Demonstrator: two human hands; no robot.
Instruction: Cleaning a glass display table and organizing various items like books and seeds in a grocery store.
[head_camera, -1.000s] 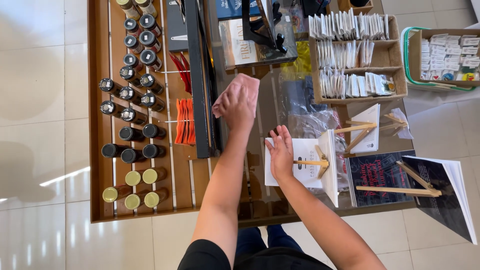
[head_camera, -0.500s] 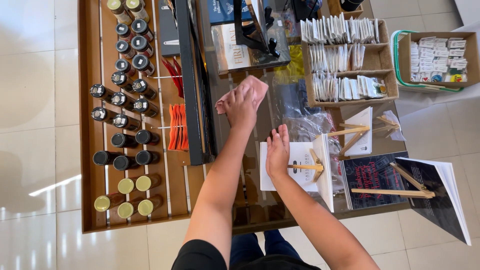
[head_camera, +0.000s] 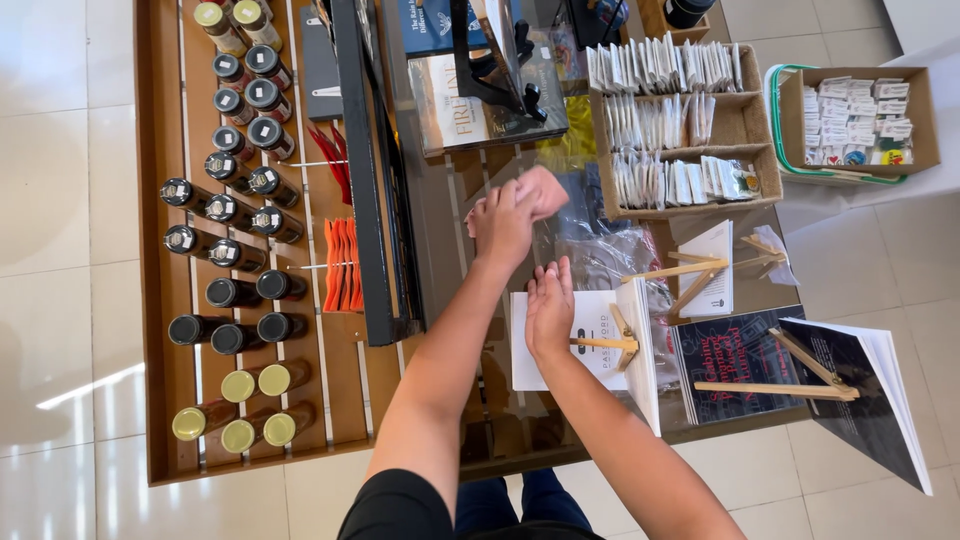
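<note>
Since the earlier frame the left hand (head_camera: 503, 222) had slid its clenched, crumpled pink cloth (head_camera: 541, 190) farther right across the smooth glass tabletop (head_camera: 445, 200), while the right hand (head_camera: 549, 309) lay open, flat on a white booklet (head_camera: 560, 340) propped in a wooden stand (head_camera: 612, 342).

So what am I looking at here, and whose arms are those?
The picture comes from a camera worn on a person's head, looking straight down, so the arms are that person's own. The left hand presses a pink cloth onto a glass tabletop. The right hand rests flat on a white booklet on a small wooden stand. To the left, a wooden tray holds rows of dark bottles. A cardboard rack of small packets stands further back.
</note>
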